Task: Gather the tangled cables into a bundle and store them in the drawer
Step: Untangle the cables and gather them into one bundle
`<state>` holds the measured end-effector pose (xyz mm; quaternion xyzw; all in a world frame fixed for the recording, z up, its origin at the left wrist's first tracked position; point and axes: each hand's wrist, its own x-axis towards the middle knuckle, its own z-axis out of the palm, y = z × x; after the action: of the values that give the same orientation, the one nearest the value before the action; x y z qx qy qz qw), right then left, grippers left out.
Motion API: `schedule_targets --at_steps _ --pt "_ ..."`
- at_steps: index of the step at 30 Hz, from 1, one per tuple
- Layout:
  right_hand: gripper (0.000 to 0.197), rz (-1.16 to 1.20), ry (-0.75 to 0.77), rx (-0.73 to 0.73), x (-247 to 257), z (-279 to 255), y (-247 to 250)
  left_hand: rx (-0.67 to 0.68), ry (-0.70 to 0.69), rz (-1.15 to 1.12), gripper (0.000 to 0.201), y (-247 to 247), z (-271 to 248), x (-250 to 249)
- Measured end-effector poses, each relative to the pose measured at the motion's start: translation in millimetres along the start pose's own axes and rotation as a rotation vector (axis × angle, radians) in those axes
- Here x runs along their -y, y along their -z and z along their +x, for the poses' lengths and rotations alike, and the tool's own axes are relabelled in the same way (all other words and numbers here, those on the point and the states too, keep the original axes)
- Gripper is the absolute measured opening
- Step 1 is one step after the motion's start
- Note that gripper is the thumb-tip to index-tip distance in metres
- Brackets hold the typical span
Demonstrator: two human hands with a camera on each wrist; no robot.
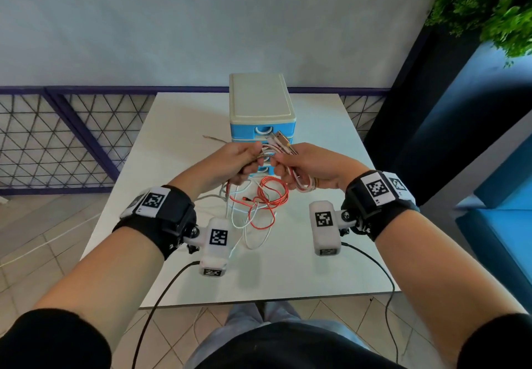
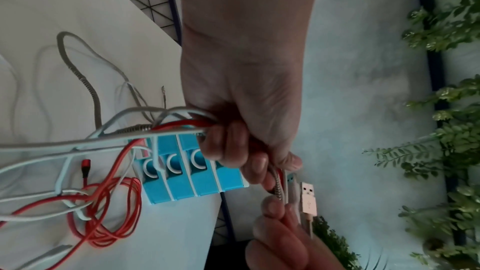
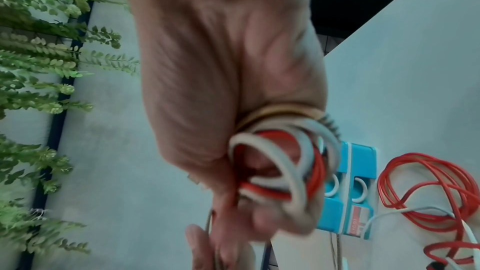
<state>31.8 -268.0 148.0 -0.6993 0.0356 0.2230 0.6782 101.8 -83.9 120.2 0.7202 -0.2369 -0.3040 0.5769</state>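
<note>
Red, white and grey cables lie in a tangle on the white table, and part of the tangle is lifted between my hands. My left hand grips several strands in a fist. My right hand holds folded loops of red and white cable, with USB plugs sticking out past its fingers. A blue drawer unit with a cream lid stands just behind the hands, its drawers closed.
A loose thin wire end lies left of the drawer unit. A mesh railing runs behind the table. A green plant hangs at the upper right above a blue seat. Camera leads trail off the table's near edge.
</note>
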Motion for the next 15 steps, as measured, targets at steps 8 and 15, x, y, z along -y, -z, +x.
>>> schedule_targets --at_steps 8,15 --pt "0.026 0.045 0.087 -0.400 -3 15 -7 -0.032 0.043 0.562 0.023 16 -7 40" --pt "0.025 0.093 0.131 -0.611 -3 18 1 -0.078 0.072 0.512 0.025 36 -18 70"
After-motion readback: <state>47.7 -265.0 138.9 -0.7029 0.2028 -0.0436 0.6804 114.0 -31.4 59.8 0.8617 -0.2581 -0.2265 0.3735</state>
